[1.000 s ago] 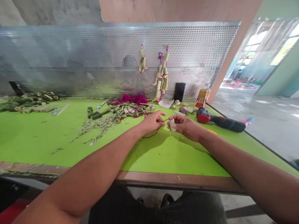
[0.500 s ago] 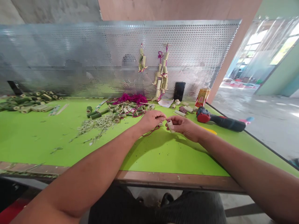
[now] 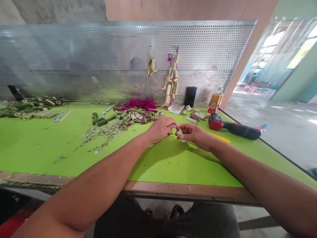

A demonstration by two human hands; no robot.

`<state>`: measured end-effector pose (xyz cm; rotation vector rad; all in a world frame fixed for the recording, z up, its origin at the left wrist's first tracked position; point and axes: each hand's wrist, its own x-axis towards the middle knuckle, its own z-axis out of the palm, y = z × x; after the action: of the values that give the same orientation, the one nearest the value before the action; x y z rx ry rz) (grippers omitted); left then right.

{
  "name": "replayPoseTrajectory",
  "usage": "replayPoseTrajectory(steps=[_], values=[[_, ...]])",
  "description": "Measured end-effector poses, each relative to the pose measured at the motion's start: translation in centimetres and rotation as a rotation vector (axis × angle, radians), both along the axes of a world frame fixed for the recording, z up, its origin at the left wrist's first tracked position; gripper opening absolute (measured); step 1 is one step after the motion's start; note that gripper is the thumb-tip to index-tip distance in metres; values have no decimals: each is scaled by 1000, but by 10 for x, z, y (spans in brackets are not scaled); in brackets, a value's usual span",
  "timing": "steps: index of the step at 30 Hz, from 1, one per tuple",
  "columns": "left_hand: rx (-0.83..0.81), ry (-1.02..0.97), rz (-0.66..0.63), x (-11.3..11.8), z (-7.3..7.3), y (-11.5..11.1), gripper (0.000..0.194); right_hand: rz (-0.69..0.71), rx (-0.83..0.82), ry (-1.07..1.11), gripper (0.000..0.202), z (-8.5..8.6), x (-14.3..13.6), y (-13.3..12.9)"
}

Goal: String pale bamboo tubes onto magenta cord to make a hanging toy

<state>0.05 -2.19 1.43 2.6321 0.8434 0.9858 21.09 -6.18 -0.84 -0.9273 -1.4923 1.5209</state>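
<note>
My right hand point(image 3: 195, 134) grips a short, pale bamboo tube point(image 3: 181, 135) between thumb and fingers, its open end tilted up toward the left. Right beside it, my left hand point(image 3: 161, 127) is pinched on a magenta cord at the tube's upper end; the fingertips of both hands nearly touch. Part of the cord point(image 3: 158, 142) trails below the left hand onto the green tabletop point(image 3: 158, 168). Under the left fingers a small pale bamboo piece point(image 3: 170, 132) shows, mostly hidden. How far the cord goes into the tube I cannot tell.
Bamboo pieces point(image 3: 123, 126), fibre shavings point(image 3: 104, 134) and magenta cord point(image 3: 138, 104) lie behind my left hand. Strung bamboo figures point(image 3: 168, 87) hang on the perforated metal panel point(image 3: 104, 59). A cordless power tool point(image 3: 237, 130), bottle point(image 3: 215, 101) and phone point(image 3: 190, 96) are to the right.
My left hand has shifted slightly right, closer to the tube. Less cord shows below the left hand and at the tube's mouth. The tube is tilted a little more.
</note>
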Motion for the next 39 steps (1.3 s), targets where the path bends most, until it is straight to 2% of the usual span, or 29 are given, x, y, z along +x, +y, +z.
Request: replayPoseTrajectory(steps=[6, 13, 18, 22, 25, 28, 31, 35, 39], values=[[-7, 37, -75, 1, -5, -1, 17, 22, 20, -35, 44, 0, -1, -1], [-255, -97, 21, 2, -3, -3, 13, -17, -42, 23, 45, -3, 0, 0], [-363, -65, -7, 1, 2, -3, 22, -23, -80, 70, 46, -2, -1, -1], [-489, -102, -74, 1, -1, -4, 30, -29, -138, 154, 46, 2, -1, -3], [-645, -197, -113, 2, -8, -2, 37, 2, -156, 175, 32, 6, -1, -4], [-895, -400, -185, 2, -15, 4, 44, 18, -154, 190, 15, 9, -2, -5], [-1068, -599, -264, -1, -18, 10, 45, 50, -146, 215, 21, 9, -2, -6], [-1151, -711, -329, -4, -16, 13, 37, 111, -118, 229, 25, 8, -2, -8], [-1170, -753, -357, -3, -13, 10, 33, 79, -81, 229, 33, 9, -2, -11]])
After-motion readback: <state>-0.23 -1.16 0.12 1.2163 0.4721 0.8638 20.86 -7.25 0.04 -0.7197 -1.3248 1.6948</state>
